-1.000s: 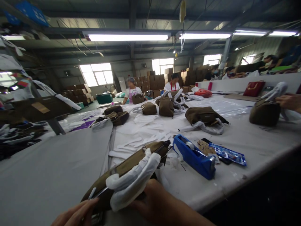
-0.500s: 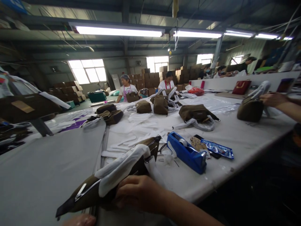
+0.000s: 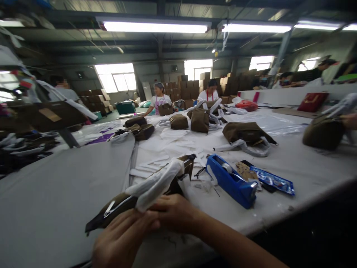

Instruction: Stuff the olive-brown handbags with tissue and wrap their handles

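An olive-brown handbag (image 3: 120, 204) lies before me on the white table, its zip along the top. White wrapping covers its handle (image 3: 158, 186). My left hand (image 3: 124, 232) is closed at the near side of the bag, fingers pressed together against it and meeting the other hand. My right hand (image 3: 178, 214) grips the near side just below the wrapped handle; its fingertips are partly hidden. A blue tape dispenser (image 3: 232, 182) stands to the right of the bag.
A blue packet (image 3: 272, 179) lies beyond the dispenser. White strips (image 3: 150, 163) and several brown bags, including one brown bag (image 3: 248, 134), cover the table further back. A co-worker's hand (image 3: 350, 121) is at a bag on the far right. People work across the table.
My left hand has come up from the lower edge to the bag beside my right hand. The whole view has shifted, so things appear further right.
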{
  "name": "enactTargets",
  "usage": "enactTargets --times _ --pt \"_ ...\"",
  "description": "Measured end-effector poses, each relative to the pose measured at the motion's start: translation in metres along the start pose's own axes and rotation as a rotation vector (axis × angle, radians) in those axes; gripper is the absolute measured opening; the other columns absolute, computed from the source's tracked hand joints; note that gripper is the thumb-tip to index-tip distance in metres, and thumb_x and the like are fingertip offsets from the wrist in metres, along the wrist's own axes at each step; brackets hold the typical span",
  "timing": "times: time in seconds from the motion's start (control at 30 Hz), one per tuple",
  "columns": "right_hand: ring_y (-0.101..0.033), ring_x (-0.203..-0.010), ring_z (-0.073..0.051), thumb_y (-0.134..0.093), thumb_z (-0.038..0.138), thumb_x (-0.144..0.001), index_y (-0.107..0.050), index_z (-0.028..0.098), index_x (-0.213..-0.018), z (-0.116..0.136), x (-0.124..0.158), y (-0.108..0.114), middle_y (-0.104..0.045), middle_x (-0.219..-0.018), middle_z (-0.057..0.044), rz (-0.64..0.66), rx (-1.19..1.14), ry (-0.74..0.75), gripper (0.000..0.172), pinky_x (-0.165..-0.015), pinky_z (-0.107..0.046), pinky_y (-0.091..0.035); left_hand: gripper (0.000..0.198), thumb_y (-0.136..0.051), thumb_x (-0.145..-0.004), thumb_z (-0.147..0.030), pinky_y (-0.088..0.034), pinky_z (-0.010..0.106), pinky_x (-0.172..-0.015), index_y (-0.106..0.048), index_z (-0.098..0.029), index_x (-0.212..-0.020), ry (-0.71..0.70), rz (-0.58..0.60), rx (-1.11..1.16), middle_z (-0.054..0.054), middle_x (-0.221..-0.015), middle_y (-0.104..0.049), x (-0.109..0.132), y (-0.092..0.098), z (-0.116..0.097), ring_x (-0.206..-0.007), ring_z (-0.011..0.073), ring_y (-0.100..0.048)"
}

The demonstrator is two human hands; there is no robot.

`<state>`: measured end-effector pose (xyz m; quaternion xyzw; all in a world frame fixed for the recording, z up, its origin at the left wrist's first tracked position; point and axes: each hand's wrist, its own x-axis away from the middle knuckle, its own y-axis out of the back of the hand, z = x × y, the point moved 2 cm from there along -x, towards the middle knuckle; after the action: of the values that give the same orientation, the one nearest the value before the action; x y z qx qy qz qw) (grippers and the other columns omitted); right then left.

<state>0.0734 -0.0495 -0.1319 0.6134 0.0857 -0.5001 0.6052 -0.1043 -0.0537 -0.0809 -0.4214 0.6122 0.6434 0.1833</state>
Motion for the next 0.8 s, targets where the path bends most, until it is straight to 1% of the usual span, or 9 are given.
enactTargets --times 0.13,0.23,0.33,0.43,0.5,0.57,0.63,0.7,0.8 --pt "-0.068 -0.08 -0.014 -0.048 0.02 -0.101 -0.069 0.018 -0.108 -0.002 -0.004 0.004 -0.073 -0.095 -0.006 -0.045 -0.042 -0.068 0.022 -0.072 -0.022 -0.054 0.022 -0.058 -0.097 -0.018 -0.056 0.024 -0.087 -0.072 -0.023 -0.114 0.224 -0.018 -0.011 0.004 -0.108 -0.074 -0.016 0.0 0.008 -0.1 0.0173 -0.07" --pt "-0.068 -0.086 -0.017 -0.051 0.016 -0.098 -0.066 0.019 -0.115 -0.003 -0.004 0.005 -0.071 -0.101 -0.009 -0.087 -0.086 -0.061 0.023 -0.074 -0.026 -0.055 0.028 -0.052 -0.098 -0.014 -0.056 0.025 -0.086 -0.073 -0.021 -0.116 0.35 -0.016 0.057 0.008 -0.106 -0.069 -0.015 -0.001 0.009 -0.102 0.0181 -0.067" --pt "-0.068 -0.09 -0.016 -0.051 0.015 -0.098 -0.063 0.021 -0.116 -0.001 -0.006 0.006 -0.07 -0.104 -0.007 -0.115 -0.062 -0.143 0.022 -0.076 -0.026 -0.055 0.031 -0.05 -0.098 -0.013 -0.055 0.024 -0.085 -0.073 -0.023 -0.117 0.447 -0.028 0.149 0.008 -0.104 -0.065 -0.011 -0.003 0.006 -0.099 0.0169 -0.066" --pt "-0.066 -0.095 -0.017 -0.049 0.015 -0.098 -0.06 0.022 -0.11 0.004 -0.01 0.008 -0.067 -0.109 -0.007 -0.122 -0.087 -0.234 0.017 -0.081 -0.027 -0.053 0.025 -0.061 -0.095 -0.015 -0.054 0.023 -0.088 -0.073 -0.025 -0.114 0.591 -0.117 0.229 0.004 -0.106 -0.071 -0.004 -0.004 0.007 -0.1 0.0165 -0.069" --pt "-0.064 -0.103 -0.018 -0.05 0.015 -0.098 -0.059 0.022 -0.104 0.007 -0.013 0.01 -0.064 -0.114 -0.008 -0.194 -0.147 -0.291 0.013 -0.087 -0.029 -0.052 0.017 -0.072 -0.088 -0.018 -0.056 0.022 -0.084 -0.074 -0.024 -0.103 0.712 -0.193 0.264 0.0 -0.098 -0.075 0.002 -0.004 0.009 -0.09 0.0158 -0.071" --pt "-0.063 -0.105 -0.018 -0.052 0.018 -0.098 -0.059 0.023 -0.099 0.008 -0.014 0.012 -0.065 -0.112 -0.007 -0.287 -0.209 -0.355 0.009 -0.09 -0.029 -0.051 0.009 -0.076 -0.085 -0.02 -0.056 0.021 -0.078 -0.074 -0.024 -0.093 0.801 -0.225 0.308 -0.003 -0.09 -0.077 0.007 -0.004 0.011 -0.082 0.015 -0.072" --pt "-0.065 -0.099 -0.017 -0.055 0.021 -0.098 -0.061 0.024 -0.097 0.007 -0.014 0.013 -0.067 -0.104 -0.004 -0.328 -0.272 -0.425 0.007 -0.086 -0.028 -0.052 0.006 -0.072 -0.089 -0.02 -0.057 0.022 -0.078 -0.075 -0.024 -0.091 0.822 -0.205 0.378 -0.004 -0.089 -0.077 0.009 -0.007 0.012 -0.082 0.015 -0.073" --pt "-0.066 -0.093 -0.016 -0.057 0.022 -0.097 -0.062 0.025 -0.099 0.006 -0.014 0.013 -0.068 -0.099 -0.002 -0.318 -0.32 -0.475 0.006 -0.082 -0.025 -0.053 0.012 -0.066 -0.092 -0.019 -0.057 0.022 -0.079 -0.076 -0.026 -0.095 0.798 -0.178 0.423 -0.003 -0.091 -0.078 0.009 -0.009 0.012 -0.084 0.0151 -0.074" --pt "-0.067 -0.09 -0.016 -0.06 0.023 -0.096 -0.065 0.026 -0.098 0.005 -0.014 0.013 -0.07 -0.097 0.0 -0.286 -0.335 -0.503 0.006 -0.079 -0.023 -0.054 0.012 -0.068 -0.092 -0.02 -0.058 0.023 -0.083 -0.075 -0.026 -0.1 0.762 -0.191 0.397 -0.002 -0.097 -0.078 0.008 -0.013 0.011 -0.089 0.0156 -0.074"
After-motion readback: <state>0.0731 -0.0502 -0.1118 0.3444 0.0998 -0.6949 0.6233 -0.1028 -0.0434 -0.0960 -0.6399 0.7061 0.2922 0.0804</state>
